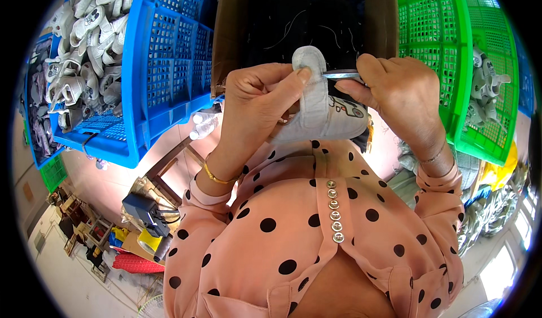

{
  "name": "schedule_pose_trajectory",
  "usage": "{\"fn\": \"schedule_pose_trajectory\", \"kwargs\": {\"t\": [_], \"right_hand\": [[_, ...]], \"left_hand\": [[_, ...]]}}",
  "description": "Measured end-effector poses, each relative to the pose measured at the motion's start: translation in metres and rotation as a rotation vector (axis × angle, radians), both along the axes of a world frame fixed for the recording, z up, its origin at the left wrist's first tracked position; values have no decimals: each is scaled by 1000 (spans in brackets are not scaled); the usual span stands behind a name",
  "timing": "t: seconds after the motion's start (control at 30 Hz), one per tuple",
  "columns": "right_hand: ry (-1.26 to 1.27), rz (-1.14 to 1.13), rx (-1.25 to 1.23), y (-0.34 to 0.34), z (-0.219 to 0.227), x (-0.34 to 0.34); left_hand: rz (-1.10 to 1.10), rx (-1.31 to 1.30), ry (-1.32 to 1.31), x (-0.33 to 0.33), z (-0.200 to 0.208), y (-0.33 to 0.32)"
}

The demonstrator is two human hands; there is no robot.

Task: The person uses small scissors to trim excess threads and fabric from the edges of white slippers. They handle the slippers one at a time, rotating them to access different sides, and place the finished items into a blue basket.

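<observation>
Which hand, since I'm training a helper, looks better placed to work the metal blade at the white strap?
Probably the right hand: it grips the metal blade, its tip at the white strap. The left hand is busy pinching the strap.

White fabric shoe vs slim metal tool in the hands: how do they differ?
Look: the white fabric shoe is matte with a printed motif; the slim metal tool is shiny.
Size: the shoe shows far broader than the tool's exposed part.
Hold: the left hand pinches the shoe; the right hand grips the tool, partly hiding it.
Shared: both are hand-held.
</observation>
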State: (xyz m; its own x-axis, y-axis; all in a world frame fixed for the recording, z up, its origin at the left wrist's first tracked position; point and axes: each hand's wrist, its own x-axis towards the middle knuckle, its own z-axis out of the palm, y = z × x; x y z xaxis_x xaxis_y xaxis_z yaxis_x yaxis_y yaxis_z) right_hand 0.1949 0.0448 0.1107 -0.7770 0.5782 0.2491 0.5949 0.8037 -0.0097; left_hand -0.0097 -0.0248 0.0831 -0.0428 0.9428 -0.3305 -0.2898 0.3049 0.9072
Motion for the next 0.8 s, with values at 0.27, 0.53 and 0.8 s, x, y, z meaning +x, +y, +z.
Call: {"fn": "schedule_pose_trajectory", "kwargs": {"t": [0.27, 0.53, 0.8], "right_hand": [[377, -224, -575, 4, -12, 7], [312, -278, -405, 5, -30, -5], [463, -181, -975, -11, -34, -2]], "left_hand": [[-71, 5, 131, -1, 0, 1], [-201, 18, 133, 1, -2, 0], [-293, 13, 127, -1, -14, 1]]}}
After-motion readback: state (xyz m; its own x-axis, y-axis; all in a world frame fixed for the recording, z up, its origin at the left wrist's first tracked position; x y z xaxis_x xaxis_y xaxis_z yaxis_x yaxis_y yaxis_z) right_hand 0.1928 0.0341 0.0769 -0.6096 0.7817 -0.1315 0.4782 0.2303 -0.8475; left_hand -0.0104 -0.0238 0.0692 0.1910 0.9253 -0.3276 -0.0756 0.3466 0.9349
